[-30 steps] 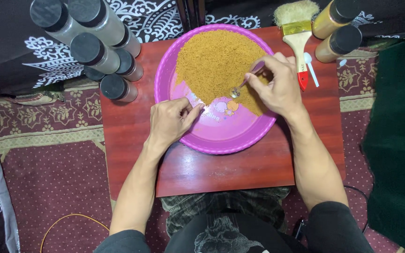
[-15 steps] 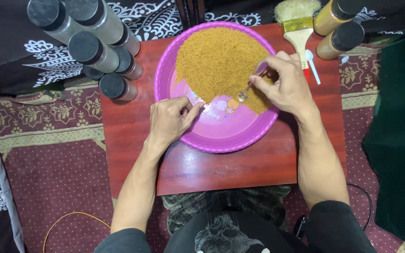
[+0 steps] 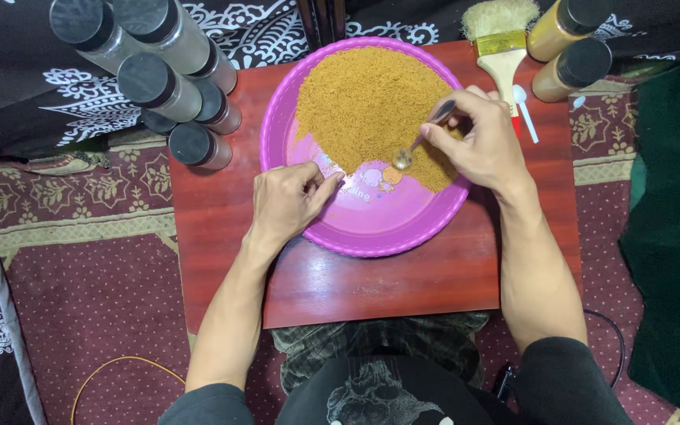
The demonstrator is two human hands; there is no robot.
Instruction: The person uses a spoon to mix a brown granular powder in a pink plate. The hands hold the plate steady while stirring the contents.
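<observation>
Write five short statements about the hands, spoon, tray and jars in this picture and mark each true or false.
1. The right hand holds a spoon. True.
2. The tray is green. False: it is pink-purple.
3. The brown powder covers the far part of the tray, and the near part is bare. True.
4. The left hand holds the brush. False: it rests at the tray's near left rim; the brush lies beyond the right hand.
5. The jars at the left stand open. False: they have black caps on.
</observation>
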